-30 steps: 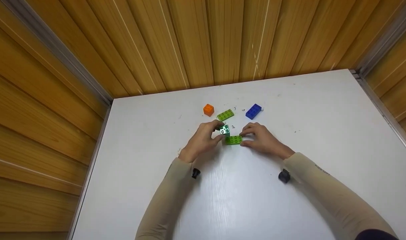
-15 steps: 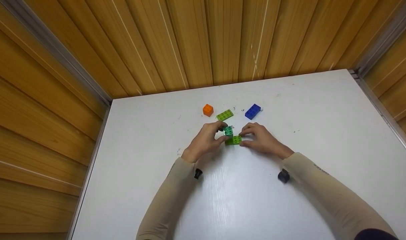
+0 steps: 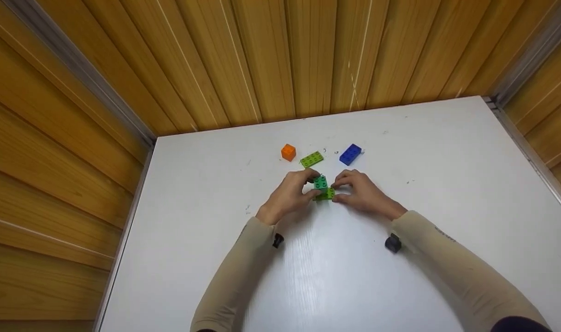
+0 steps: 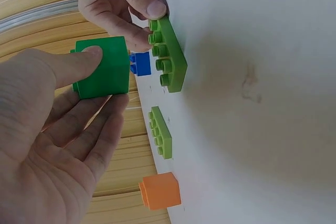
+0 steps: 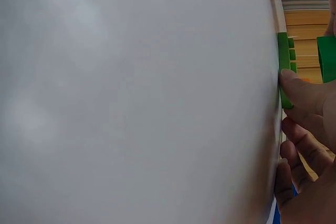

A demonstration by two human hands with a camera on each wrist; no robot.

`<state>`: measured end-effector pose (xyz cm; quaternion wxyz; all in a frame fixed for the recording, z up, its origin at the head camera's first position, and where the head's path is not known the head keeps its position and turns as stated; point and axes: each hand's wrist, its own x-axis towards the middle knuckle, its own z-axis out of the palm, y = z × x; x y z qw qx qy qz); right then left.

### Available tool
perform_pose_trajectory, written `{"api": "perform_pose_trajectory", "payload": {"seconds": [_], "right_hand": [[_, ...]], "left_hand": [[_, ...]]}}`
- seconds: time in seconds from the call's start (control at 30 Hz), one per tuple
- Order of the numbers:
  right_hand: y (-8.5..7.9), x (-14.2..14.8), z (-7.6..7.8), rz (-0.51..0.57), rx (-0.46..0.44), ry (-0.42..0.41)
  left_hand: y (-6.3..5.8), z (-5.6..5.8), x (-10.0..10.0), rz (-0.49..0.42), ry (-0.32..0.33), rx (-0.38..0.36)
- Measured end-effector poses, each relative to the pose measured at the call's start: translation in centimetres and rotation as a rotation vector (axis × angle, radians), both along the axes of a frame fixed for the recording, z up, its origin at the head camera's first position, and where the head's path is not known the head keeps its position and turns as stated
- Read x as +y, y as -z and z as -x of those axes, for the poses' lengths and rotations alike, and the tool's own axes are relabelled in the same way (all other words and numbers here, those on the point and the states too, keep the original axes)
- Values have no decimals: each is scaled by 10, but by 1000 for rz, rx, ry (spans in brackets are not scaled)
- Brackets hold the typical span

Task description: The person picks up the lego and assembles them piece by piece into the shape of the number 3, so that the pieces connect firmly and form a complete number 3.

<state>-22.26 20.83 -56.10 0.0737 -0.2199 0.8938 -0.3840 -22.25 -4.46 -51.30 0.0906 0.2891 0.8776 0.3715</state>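
My left hand point(image 3: 289, 191) pinches a dark green toy brick point(image 4: 107, 69) between thumb and fingers. In the left wrist view the brick hangs above the table, apart from the studs of a flat lime-green brick point(image 4: 170, 59). That lime brick lies on the table with its studs up, and my right hand point(image 3: 363, 191) pinches its right end between thumb and finger. From the head camera the dark green brick covers the lime brick's left part. The right wrist view shows my right thumb point(image 5: 294, 85) against the lime brick's side.
Behind the hands, an orange brick point(image 3: 288, 152), a second flat lime-green brick point(image 3: 312, 159) and a blue brick point(image 3: 350, 154) lie on the white table point(image 3: 206, 184). Wood-look panels point(image 3: 280, 60) stand along the table's back and sides.
My left hand has carried the dark green brick a little to the right, from the left end of the lime brick to above its middle. My right hand has stayed in place.
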Motion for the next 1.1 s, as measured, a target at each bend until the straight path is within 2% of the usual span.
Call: {"api": "perform_pose_trajectory", "payload": {"seconds": [0.27, 0.43, 0.6, 1.1], "right_hand": [[1, 1, 1, 4, -4, 0], [2, 1, 1, 6, -13, 5], [1, 1, 0, -4, 15, -12], [1, 1, 1, -6, 42, -16]], "left_hand": [[7, 2, 7, -13, 11, -30], [9, 2, 11, -3, 21, -11], [12, 2, 13, 18, 27, 4], [16, 4, 18, 8, 28, -14]]}}
